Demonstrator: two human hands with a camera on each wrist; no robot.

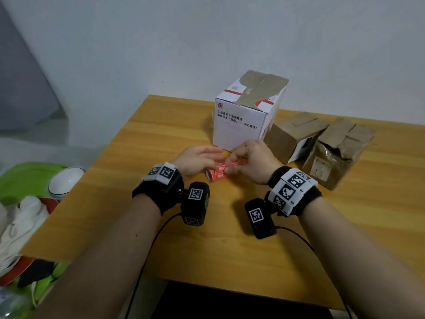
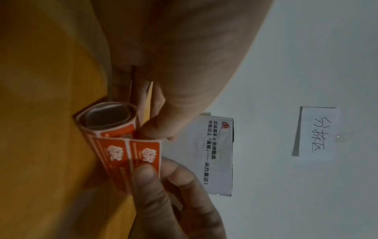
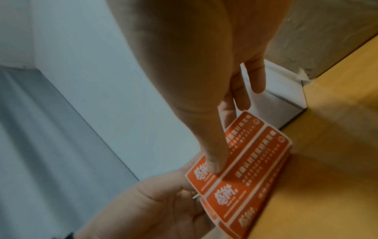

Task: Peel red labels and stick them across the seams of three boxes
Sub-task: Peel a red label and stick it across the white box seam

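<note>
A roll of red labels (image 1: 217, 174) lies on the wooden table (image 1: 207, 249), just in front of a white box (image 1: 241, 125) with printed text and torn brown tape on top. My left hand (image 1: 207, 157) holds the roll (image 2: 108, 119), thumb pinched against its side. My right hand (image 1: 239, 160) pinches the loose end of the label strip (image 2: 143, 155) between thumb (image 3: 213, 161) and the fingers behind, lifting it off the roll. Two brown cardboard boxes (image 1: 294, 137) (image 1: 338, 155) stand to the right of the white one.
The table's left edge drops off to a green item, a white bowl (image 1: 65, 183) and shoes on the floor. A handwritten paper sign (image 2: 319, 132) hangs on the wall. Cables trail from both wrist cameras over the table's near edge.
</note>
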